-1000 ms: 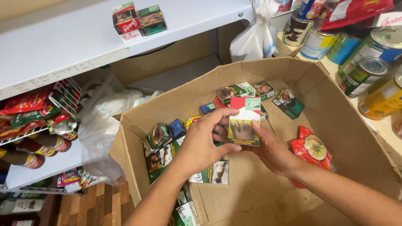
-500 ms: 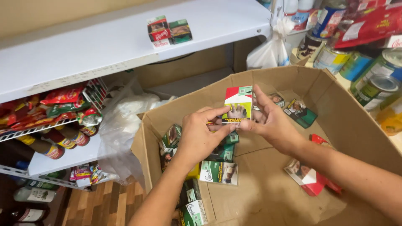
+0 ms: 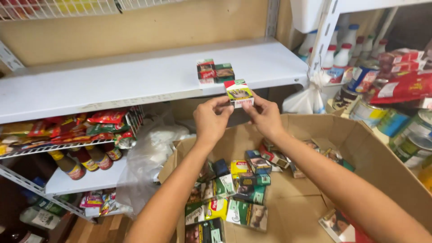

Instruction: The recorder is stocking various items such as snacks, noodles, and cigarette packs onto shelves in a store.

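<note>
fingers [image 3: 227, 100] of both hands pinch a small pack [image 3: 239, 93] above the cardboard box [image 3: 382, 162].

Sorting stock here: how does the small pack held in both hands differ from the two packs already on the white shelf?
The held pack is up in the air, pinched between left hand and right hand; the shelf packs rest on the white shelf, touching nothing else. It is single; they sit paired. All are small boxes.

Both arms raised, left hand [image 3: 211, 120], right hand [image 3: 266, 118], fingertips pinching together

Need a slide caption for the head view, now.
Both hands hold a small pack above an open cardboard box of packs.
</note>
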